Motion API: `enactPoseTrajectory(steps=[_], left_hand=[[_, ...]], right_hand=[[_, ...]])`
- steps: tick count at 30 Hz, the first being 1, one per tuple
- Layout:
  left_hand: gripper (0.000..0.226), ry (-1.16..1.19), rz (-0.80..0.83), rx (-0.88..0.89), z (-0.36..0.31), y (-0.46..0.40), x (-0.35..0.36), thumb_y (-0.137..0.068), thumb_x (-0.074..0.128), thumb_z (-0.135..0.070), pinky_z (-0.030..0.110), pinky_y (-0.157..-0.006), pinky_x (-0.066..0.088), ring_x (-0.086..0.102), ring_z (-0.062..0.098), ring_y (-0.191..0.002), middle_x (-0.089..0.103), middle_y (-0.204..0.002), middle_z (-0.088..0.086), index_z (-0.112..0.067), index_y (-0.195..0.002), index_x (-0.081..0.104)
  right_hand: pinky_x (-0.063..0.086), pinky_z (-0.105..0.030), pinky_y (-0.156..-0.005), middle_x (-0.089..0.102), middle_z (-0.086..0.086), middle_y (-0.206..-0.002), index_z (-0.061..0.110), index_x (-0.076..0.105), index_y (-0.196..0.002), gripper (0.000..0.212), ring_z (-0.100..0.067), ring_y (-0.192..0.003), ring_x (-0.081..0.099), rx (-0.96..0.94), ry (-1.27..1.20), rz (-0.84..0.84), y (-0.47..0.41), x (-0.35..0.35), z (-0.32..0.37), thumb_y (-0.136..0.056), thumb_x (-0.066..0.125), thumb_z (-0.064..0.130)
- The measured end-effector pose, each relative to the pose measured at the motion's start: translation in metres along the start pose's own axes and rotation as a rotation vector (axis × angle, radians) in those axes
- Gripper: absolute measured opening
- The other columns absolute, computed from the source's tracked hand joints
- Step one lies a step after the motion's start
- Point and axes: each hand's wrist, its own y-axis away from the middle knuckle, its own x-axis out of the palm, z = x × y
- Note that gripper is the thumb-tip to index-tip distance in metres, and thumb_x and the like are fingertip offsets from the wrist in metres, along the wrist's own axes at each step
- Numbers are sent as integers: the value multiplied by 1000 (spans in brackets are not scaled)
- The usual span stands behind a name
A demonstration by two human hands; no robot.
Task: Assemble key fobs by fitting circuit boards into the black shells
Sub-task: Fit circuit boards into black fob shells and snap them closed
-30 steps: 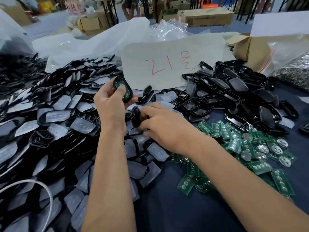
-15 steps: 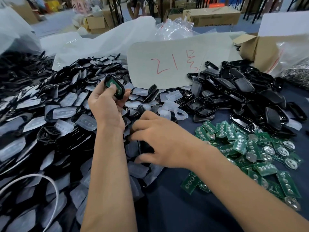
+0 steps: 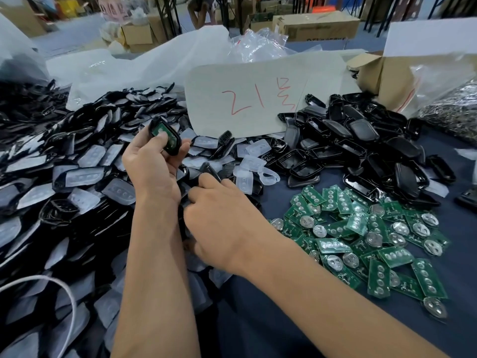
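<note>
My left hand [image 3: 152, 164] holds up a black shell [image 3: 165, 136] with a green circuit board seated in it, the thumb pressing on the board. My right hand [image 3: 219, 218] reaches under my left wrist into the pile of black shells with grey button pads [image 3: 85, 177]; its fingers curl round a black piece [image 3: 210, 171], mostly hidden. A heap of green circuit boards [image 3: 361, 233] lies to the right on the dark cloth. Empty black shells [image 3: 361, 148] are piled behind the boards.
A cardboard sheet with red writing [image 3: 253, 99] leans at the back centre. White plastic bags [image 3: 144, 65] lie behind the left pile. A cardboard box and a bag of metal parts [image 3: 449, 104] stand at the right. A white cable [image 3: 64, 293] crosses the lower left.
My right hand has slid left and toward me, under my left wrist, deeper into the pile. My left hand has kept the shell with the board raised.
</note>
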Motion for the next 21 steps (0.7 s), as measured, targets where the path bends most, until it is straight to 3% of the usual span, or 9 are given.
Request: enactPoseTrajectory(steps=[1, 4, 6, 9, 11, 14, 19, 21], left_hand=[[15, -3, 1, -6, 0, 0, -1, -98, 56, 5, 28, -62, 59, 70, 35, -72, 62, -90, 15, -2, -98, 69], [19, -3, -12, -19, -1, -1, -1, -99, 55, 4, 28, -65, 59, 70, 35, -75, 60, -98, 17, 0, -112, 68], [32, 2, -20, 6, -1, -1, -2, -98, 54, 6, 29, -67, 60, 69, 32, -73, 59, -92, 13, -8, -125, 66], [37, -26, -7, 82, -1, 3, -1, -98, 51, 7, 30, -70, 60, 70, 29, -71, 57, -88, 11, -20, -119, 65], [29, -60, 6, 111, -1, 4, 0, -98, 51, 7, 29, -68, 60, 73, 29, -71, 60, -96, 14, -17, -101, 67], [32, -77, 39, 90, 2, 8, 7, -98, 50, 8, 29, -68, 60, 73, 28, -71, 67, -95, 14, -10, -83, 72], [33, -118, 269, -6, 33, 43, 55, -97, 52, 10, 33, -72, 62, 74, 29, -74, 73, -95, 15, -4, -84, 79], [28, -183, 386, -79, 54, 66, 78, -99, 57, 5, 34, -74, 64, 75, 26, -74, 77, -83, 3, -5, -87, 80]], right_hand=[[28, -36, -78, 42, 0, -88, 19, 63, -89, 11, -25, -103, 42, 6, 3, 18, -1, -2, 2, -86, 70, 28], [39, -37, -80, 31, 0, -73, 17, 33, -68, 40, -25, -87, 34, 6, 10, 39, -5, -4, 3, -90, 66, 21], [48, -40, -87, 27, -1, -68, 18, 24, -65, 47, -25, -81, 33, -5, 3, 47, -7, -4, -1, -93, 63, 17], [43, -36, -86, 35, 0, -68, 19, 31, -65, 42, -23, -79, 39, -2, 0, 17, -5, -6, -8, -97, 57, 15], [43, -31, -85, 57, 2, -78, 19, 55, -72, 30, -19, -83, 54, 39, -37, -86, 2, -7, -15, -101, 55, 19], [51, -24, -79, 73, 0, -84, 13, 79, -87, 21, -10, -78, 63, 293, -481, -256, 13, -15, -42, -100, 62, 19], [53, -19, -58, 76, 13, -74, 24, 81, -86, 17, 1, -63, 66, 702, -1126, -655, 50, -29, -121, -96, 72, 15], [49, -20, -63, 76, 10, -75, 20, 80, -90, 15, 1, -65, 63, 779, -1309, -732, 63, -30, -147, -98, 70, 12]])
